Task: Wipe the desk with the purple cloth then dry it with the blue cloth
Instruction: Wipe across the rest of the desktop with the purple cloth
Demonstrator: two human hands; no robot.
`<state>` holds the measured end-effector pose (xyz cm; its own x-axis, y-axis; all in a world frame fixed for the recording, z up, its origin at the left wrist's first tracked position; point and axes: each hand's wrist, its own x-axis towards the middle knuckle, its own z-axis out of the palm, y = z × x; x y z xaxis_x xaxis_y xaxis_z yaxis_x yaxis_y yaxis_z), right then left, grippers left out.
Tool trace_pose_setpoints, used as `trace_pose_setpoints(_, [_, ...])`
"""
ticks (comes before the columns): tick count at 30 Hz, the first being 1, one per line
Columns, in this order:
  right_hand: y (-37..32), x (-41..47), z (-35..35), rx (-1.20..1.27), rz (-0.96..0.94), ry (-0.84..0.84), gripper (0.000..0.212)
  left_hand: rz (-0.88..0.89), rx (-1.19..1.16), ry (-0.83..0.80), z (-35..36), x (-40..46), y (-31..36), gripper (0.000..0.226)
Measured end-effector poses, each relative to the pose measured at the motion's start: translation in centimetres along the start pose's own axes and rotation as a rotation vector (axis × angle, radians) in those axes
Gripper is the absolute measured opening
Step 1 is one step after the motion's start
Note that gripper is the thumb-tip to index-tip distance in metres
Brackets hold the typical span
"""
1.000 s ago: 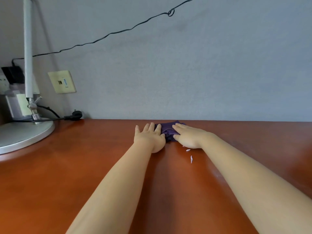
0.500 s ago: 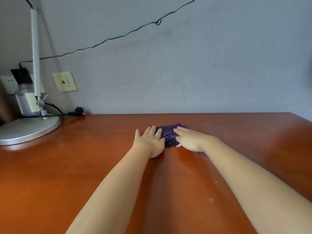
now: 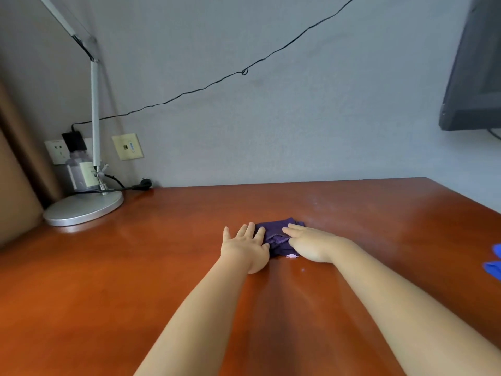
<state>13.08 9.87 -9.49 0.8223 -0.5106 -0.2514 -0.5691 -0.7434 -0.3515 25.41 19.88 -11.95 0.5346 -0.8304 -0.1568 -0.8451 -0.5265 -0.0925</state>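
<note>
**Soft cloth, flat palms: the wiping stage**

On the red-brown desk (image 3: 135, 280), midway toward the wall, a person presses both palms onto a bunched purple cloth (image 3: 275, 234). The left hand (image 3: 245, 248) lies flat, fingers spread, on its left edge; the right hand (image 3: 309, 244) covers its right side. Neither grip is closed: both hands are open and pushing down. The cloth looks light, limp and liable to crumple, so pressure from flat palms probably suits it better than pinching. A blue cloth (image 3: 494, 264) peeks in at the desk's right edge, well apart. A lamp (image 3: 84, 207) stands far left.
</note>
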Motion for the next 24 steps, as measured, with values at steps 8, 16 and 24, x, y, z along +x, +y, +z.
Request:
trace_pose_setpoints(8, [-0.4, 1.5, -0.7, -0.157, 0.019, 0.017, 0.05, -0.008, 0.014, -0.008, -0.3, 2.1, 0.0, 0.056])
trace_pose_setpoints(16, [1.4, 8.5, -2.3, -0.182, 0.045, 0.076, 0.053, 0.013, -0.036, 0.033, -1.0, 9.9, -1.0, 0.056])
trace_pose_setpoints(24, [2.5, 13.6, -3.6, -0.161, 0.058, 0.122, 0.052, 0.007, -0.079, 0.05, -1.5, 15.5, -1.7, 0.055])
